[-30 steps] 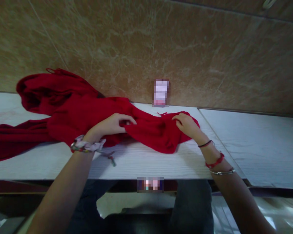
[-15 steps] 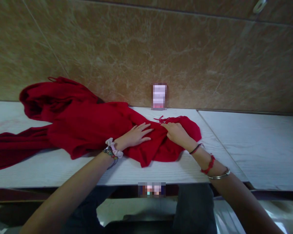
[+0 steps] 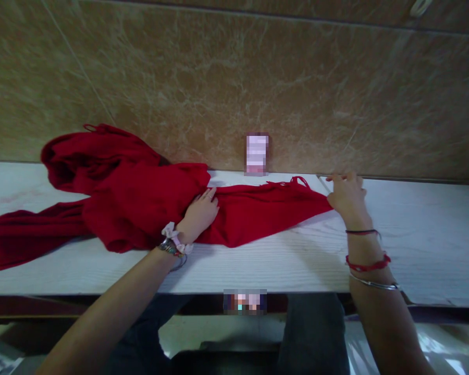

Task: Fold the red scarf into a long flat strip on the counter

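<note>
A crumpled red cloth garment (image 3: 140,205) lies along the white wood-grain bench. Its right part is drawn out into a narrow point, with thin red strings (image 3: 300,181) along the upper edge. My right hand (image 3: 347,195) pinches the tip of that point, other fingers partly raised. My left hand (image 3: 202,212) rests on the middle of the garment, palm down, fingers close together over the cloth; its thumb is hard to make out. Between my two hands the fabric is fairly flat and taut. On the left the garment stays bunched, with a sleeve-like strip (image 3: 35,229) trailing to the edge.
The white bench top (image 3: 426,245) runs across the view, with a joint line at right. Behind it rises a brown marbled tiled wall (image 3: 226,78). A small blurred-out item (image 3: 257,155) stands against the wall. My legs (image 3: 312,333) are below the front edge.
My right hand has moved right, pulling the garment's folded end out into a long point. My left hand has shifted left, its spread fingers drawn closer together.
</note>
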{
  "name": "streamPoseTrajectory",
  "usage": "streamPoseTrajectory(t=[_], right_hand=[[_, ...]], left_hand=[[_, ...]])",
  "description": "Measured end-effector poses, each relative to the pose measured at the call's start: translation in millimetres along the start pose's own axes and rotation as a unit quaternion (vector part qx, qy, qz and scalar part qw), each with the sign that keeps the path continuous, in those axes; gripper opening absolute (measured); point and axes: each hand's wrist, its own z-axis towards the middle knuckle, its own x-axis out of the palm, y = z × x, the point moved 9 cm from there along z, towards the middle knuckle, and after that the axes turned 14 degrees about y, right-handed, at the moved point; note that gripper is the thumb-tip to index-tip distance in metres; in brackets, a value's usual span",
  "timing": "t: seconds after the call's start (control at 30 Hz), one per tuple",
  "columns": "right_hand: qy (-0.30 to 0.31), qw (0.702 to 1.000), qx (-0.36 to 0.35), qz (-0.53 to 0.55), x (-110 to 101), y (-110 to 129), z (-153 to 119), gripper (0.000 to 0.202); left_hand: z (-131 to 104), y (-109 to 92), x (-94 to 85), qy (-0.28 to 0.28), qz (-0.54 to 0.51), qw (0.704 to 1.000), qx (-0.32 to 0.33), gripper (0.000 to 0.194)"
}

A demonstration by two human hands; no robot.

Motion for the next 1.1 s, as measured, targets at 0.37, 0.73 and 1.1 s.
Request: streamPoseTrajectory(t=[0.37, 0.73, 1.1], right_hand=[[0.223, 0.954, -0.167, -0.113, 80.6, 88.0, -14.1, 0.047], [0.114, 0.988, -0.079, -0.068, 18.7, 17.2, -2.4, 0.036], [0.172, 0.944, -0.281, 0.009, 76.4, 117.4, -18.8, 0.028]], left_hand=[[-8.1, -42.0, 3.6, 0.160, -0.078, 0.966, 0.186, 0.045], [-9.5, -37.1, -22.2, 0.061, 0.033, 0.995, 0.068, 0.035], [1.4, -31.5, 16.7, 0.128, -0.054, 0.987, 0.082, 0.050]])
